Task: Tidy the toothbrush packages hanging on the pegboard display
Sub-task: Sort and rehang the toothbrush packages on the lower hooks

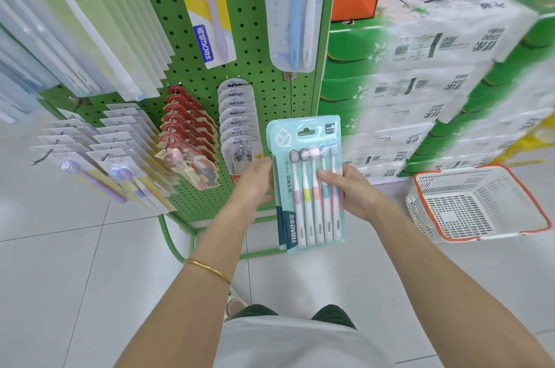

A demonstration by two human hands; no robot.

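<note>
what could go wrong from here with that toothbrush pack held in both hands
The toothbrush pack, held only at its side edges by the left hand and right hand, could slip to the floor. The left hand is close to the crowded clear packs hanging beside it and might knock the front one off. Its small hang hole may be fiddly to rehang.
</note>
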